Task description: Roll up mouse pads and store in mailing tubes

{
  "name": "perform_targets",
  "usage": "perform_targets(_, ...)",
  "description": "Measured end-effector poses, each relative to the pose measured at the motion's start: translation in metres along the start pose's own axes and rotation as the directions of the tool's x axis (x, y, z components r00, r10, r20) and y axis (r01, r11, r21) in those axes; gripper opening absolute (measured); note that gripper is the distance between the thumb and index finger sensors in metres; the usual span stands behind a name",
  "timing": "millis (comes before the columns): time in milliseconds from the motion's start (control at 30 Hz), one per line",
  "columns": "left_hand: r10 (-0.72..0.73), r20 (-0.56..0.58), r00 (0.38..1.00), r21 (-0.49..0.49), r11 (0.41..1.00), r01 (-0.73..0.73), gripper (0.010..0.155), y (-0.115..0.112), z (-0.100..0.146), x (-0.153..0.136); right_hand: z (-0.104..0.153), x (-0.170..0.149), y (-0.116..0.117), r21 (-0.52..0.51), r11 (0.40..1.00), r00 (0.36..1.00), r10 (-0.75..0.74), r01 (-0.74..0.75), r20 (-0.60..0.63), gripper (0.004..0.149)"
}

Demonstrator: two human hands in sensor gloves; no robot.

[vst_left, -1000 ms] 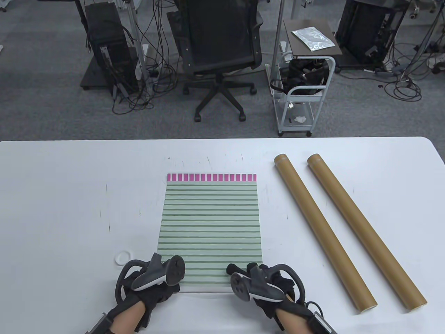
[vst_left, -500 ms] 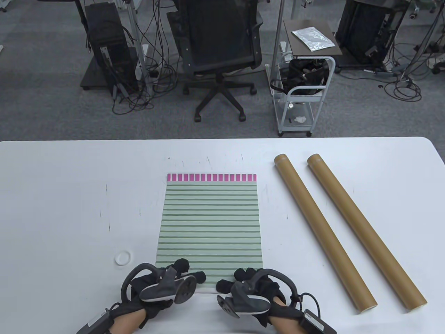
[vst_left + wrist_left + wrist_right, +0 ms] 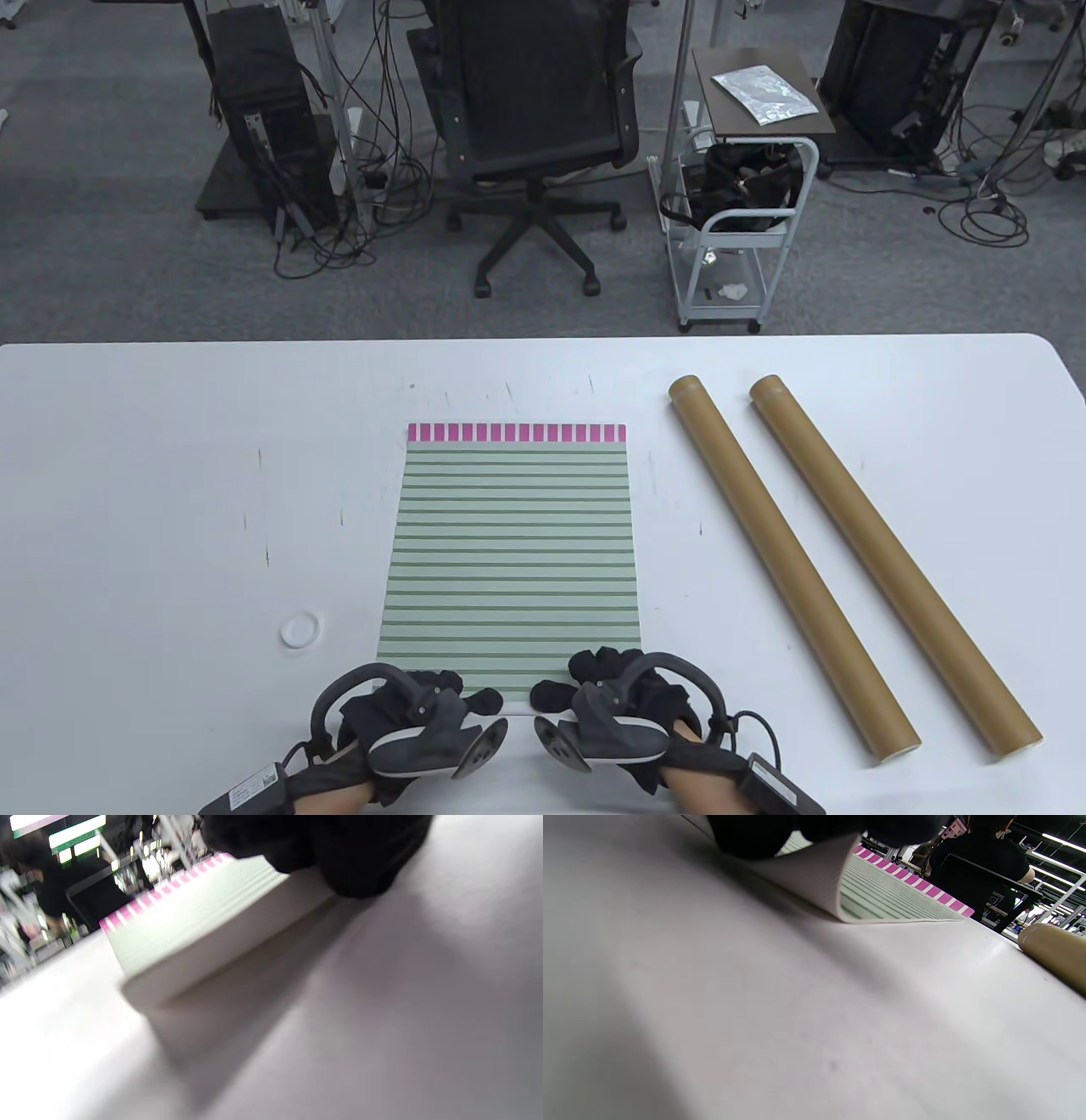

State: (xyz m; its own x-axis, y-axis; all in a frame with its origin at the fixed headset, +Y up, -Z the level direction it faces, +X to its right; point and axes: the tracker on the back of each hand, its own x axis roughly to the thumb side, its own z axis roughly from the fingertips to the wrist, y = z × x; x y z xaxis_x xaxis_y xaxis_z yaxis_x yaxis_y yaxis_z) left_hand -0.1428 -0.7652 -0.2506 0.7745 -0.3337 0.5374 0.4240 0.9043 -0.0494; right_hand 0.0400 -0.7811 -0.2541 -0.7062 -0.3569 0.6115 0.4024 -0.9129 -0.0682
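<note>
On the white desk [image 3: 170, 475], centre front, the mouse pad [image 3: 509, 543] lies mostly flat: pale green with darker green horizontal stripes and a pink-and-white checked band along its far edge. Its near edge is lifted off the desk and curls back over the striped face; the right wrist view shows the pale underside [image 3: 814, 878] bent upward, and the left wrist view shows the raised near edge [image 3: 220, 946] casting a shadow on the desk.

Left hand [image 3: 407, 722], in a black sensor glove with a grey tracker on its back, holds the near left portion of the pad; its fingers [image 3: 339, 853] sit on the raised edge. Right hand [image 3: 619, 705], gloved and fitted likewise, holds the near right portion, its fingers [image 3: 755, 836] over the curled edge. Each grip is closed on the pad's near edge. The two hands sit just beside one another, thumbs near the middle of the edge.

To the right of the pad, apart from it, two brown mailing tubes lie side by side on a diagonal, near ends further right: the inner tube [image 3: 789, 564] and the outer tube [image 3: 891, 564]. They do not touch.

Left of the pad, near the front, a small white ring-shaped cap [image 3: 301, 629] rests on the desk.

Beyond the desk: a black office chair [image 3: 534, 102] and a small white trolley [image 3: 738, 212] on grey carpet
</note>
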Motion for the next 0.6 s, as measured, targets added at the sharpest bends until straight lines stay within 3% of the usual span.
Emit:
perform_targets(133,0.263,0.023,0.965,-0.064,0.963,-0.261,0.052,-0.014,-0.006,-0.024,0.001,0.002,0.001,0.005,1.000,1.000,0.004,-0.004,0.009,0.068)
perform_targets(200,0.330,0.021,0.944,-0.089,0.941,-0.327,0.050,-0.018,-0.008,-0.029,-0.003,0.004,-0.001,0.092,0.996,1.000,-0.001,0.000,0.005,0.072)
perform_targets(367,0.301,0.035,0.953,-0.099,0.950,-0.296,0.049,-0.018,-0.007,-0.029,-0.001,0.002,0.002,0.048,0.999,1.000,-0.003,0.003,0.012,0.068)
perform_targets(500,0.377,0.035,0.925,-0.095,0.923,-0.373,0.060,-0.022,-0.007,-0.030,-0.003,-0.006,0.003,0.109,0.976,0.982,-0.189,0.189,-0.015,0.064)
perform_targets(600,0.374,0.014,0.927,-0.095,0.924,-0.372,0.057,-0.020,-0.009,-0.029,-0.004,-0.013,0.005,0.154,0.948,0.960,-0.279,0.280,-0.027,0.062)
